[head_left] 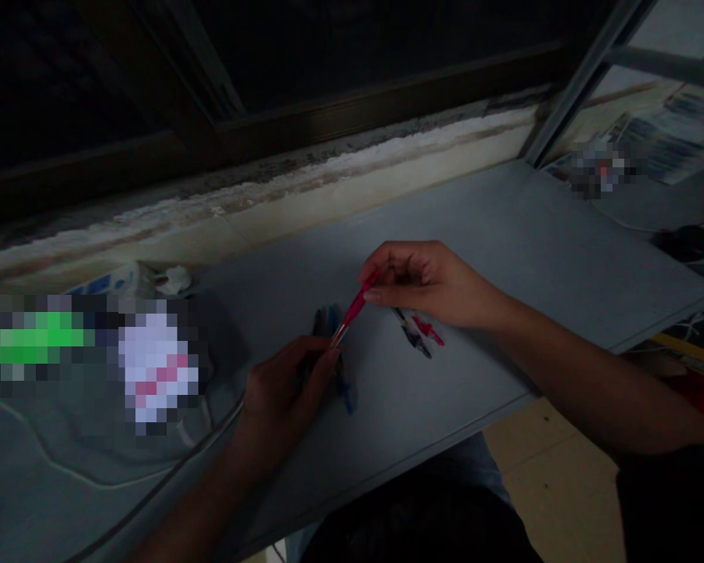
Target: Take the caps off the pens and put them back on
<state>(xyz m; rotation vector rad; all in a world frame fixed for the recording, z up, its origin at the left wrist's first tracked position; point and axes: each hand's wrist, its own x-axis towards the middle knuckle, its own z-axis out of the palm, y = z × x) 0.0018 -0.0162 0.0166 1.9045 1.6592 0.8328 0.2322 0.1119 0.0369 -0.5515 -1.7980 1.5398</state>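
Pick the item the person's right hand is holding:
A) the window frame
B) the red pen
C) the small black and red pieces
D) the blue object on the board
B. The right hand pinches the red pen between thumb and fingers, while the small black and red pieces lie apart on the grey board.

Window ledge walling the desk's far side, small red-and-black clips mid-desk.

Your right hand pinches a red pen, its lower end reaching your left hand, above a gray desk.
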